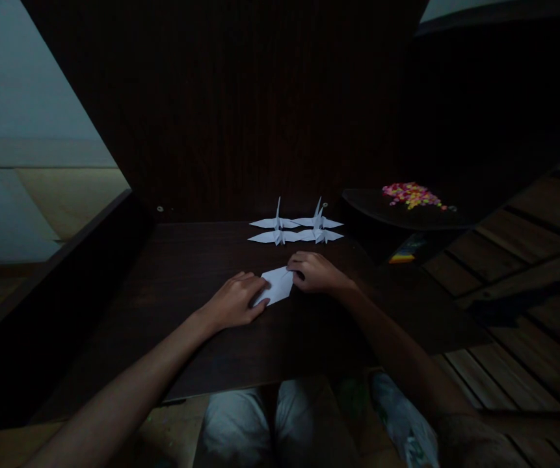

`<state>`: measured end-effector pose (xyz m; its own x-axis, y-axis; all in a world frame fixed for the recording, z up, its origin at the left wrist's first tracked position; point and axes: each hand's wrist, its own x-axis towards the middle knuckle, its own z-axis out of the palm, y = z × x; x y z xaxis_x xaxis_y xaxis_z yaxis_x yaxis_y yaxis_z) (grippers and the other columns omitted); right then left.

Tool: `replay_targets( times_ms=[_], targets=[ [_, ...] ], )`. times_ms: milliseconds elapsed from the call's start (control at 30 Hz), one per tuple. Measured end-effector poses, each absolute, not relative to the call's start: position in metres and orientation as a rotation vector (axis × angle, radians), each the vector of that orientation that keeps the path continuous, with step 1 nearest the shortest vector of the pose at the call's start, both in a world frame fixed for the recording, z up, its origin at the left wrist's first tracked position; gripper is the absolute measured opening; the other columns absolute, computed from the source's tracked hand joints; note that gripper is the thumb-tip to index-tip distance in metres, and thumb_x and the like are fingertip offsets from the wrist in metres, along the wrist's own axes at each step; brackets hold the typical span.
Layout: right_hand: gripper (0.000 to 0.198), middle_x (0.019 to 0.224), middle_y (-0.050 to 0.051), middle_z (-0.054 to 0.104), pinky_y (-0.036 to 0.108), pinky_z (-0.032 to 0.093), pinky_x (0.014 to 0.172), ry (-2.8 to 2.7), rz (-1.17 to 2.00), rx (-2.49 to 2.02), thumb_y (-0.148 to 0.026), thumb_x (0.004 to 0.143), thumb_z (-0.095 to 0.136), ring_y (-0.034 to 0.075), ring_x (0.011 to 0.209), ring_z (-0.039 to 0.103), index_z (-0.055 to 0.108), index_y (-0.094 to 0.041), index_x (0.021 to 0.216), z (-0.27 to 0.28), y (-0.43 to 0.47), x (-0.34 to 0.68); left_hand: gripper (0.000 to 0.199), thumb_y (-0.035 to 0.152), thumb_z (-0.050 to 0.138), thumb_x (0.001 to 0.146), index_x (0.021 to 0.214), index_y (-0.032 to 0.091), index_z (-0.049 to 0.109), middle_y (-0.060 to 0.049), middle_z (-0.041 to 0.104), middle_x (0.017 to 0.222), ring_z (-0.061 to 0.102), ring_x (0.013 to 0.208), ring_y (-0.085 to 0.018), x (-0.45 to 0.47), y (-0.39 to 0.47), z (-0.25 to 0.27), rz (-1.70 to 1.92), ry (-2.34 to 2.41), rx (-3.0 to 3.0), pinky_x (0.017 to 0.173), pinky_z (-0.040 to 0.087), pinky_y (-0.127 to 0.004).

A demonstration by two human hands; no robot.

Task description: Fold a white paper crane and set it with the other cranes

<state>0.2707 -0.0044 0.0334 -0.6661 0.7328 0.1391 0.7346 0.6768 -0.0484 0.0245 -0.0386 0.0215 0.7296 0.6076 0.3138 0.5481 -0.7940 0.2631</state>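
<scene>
A folded piece of white paper [278,286] with pointed corners lies on the dark desk in front of me. My left hand [235,300] holds its left side, thumb at the lower edge and fingers over the upper left part. At the upper right edge, my right hand [316,272] pinches the paper between thumb and curled fingers. Just beyond my hands stand several white paper cranes [278,236], grouped close together with wings spread and touching or overlapping.
A raised dark shelf [365,203] at the right carries a heap of small pink and yellow pieces [412,194]. Under it is a colourful item [405,249]. The desk [186,260] has a tall back panel and a low left side wall [60,305]. Wooden slats [518,273] lie right.
</scene>
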Motion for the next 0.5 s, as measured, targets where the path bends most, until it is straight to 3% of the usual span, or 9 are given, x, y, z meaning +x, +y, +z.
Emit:
replay_targets(
  times_ms=[167,300,400,500],
  targets=[
    [0.029,0.12,0.011,0.065,0.039,0.048,0.094,-2.66,0.023,-1.126,-0.032,0.091,0.053,0.025,0.11,0.059,0.07,-0.014,0.106,0.019,0.001,0.265,0.019,0.03,0.054,0.089,0.1,0.017,0.063,-0.007,0.065,0.094,0.058,0.091,-0.02,0.024,-0.036,0.021,0.569,0.769,2.669,0.089,0.044,-0.036],
    [0.034,0.13,0.013,0.058,0.038,0.042,0.105,-2.596,0.134,-1.072,-0.032,0.091,0.053,0.024,0.122,0.054,0.066,-0.012,0.116,0.001,0.006,0.258,0.022,0.035,0.061,0.085,0.099,0.018,0.065,-0.008,0.061,0.103,0.055,0.1,-0.022,0.022,-0.036,0.022,0.574,0.735,2.629,0.092,0.044,-0.037],
    [0.037,0.135,0.013,0.053,0.039,0.037,0.11,-2.57,0.251,-1.03,-0.03,0.093,0.048,0.021,0.129,0.048,0.06,-0.013,0.124,-0.008,0.008,0.251,0.033,0.042,0.063,0.083,0.106,0.018,0.063,-0.01,0.06,0.114,0.053,0.109,-0.024,0.021,-0.036,0.019,0.585,0.752,2.658,0.098,0.042,-0.04],
    [0.044,0.143,0.012,0.043,0.044,0.028,0.115,-2.617,0.313,-1.017,-0.032,0.096,0.042,0.022,0.138,0.033,0.048,-0.013,0.135,-0.01,0.006,0.246,0.054,0.052,0.062,0.081,0.121,0.017,0.057,-0.014,0.056,0.129,0.046,0.124,-0.029,0.02,-0.033,0.015,0.614,0.811,2.774,0.109,0.028,-0.051]
  ],
)
